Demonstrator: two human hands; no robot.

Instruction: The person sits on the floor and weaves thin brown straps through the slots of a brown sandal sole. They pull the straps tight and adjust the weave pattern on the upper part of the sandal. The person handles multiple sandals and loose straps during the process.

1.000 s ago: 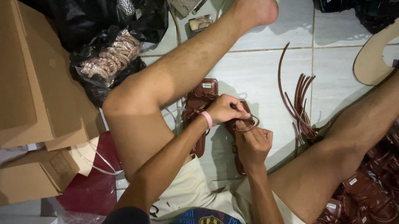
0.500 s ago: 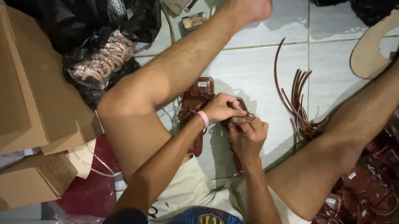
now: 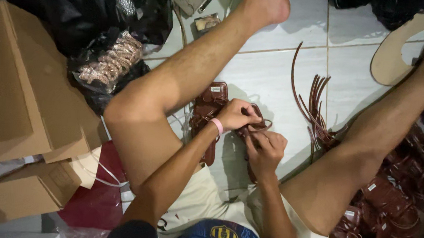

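Where the person sits on the pale tiled floor (image 3: 275, 73) with both bare legs spread, the two hands meet between the knees over a dark brown leather sandal (image 3: 250, 136). That sandal lies with its long axis running roughly away from the body, toe end pointing up the frame, mostly hidden under the fingers. The right hand (image 3: 265, 147) has its grip closed on the sandal and on a thin brown strap (image 3: 264, 123) that loops out at its far edge. The left hand (image 3: 236, 115), with a pink band (image 3: 216, 126) on its wrist, has its fingers pinched together on the same strap at the sandal's top. Just beside it on the left lies a second brown sandal (image 3: 207, 109), parallel to the first, its far end bearing a small pale tag; the left forearm crosses over its near end.

To the right, a heap of more brown sandals (image 3: 390, 206) lies against the right leg, too tangled to count. Beyond the hands, a bunch of loose brown leather strips (image 3: 317, 106) fans upward on the tiles, touching the right leg. At left stand flat brown cardboard boxes (image 3: 19, 100), with a dark red bag (image 3: 97, 200) beside them. Farther off sit black plastic bags (image 3: 80, 10), one holding glittery bronze trim (image 3: 111, 62). At far right a tan sole-shaped cutout (image 3: 400, 52) lies near the right foot.
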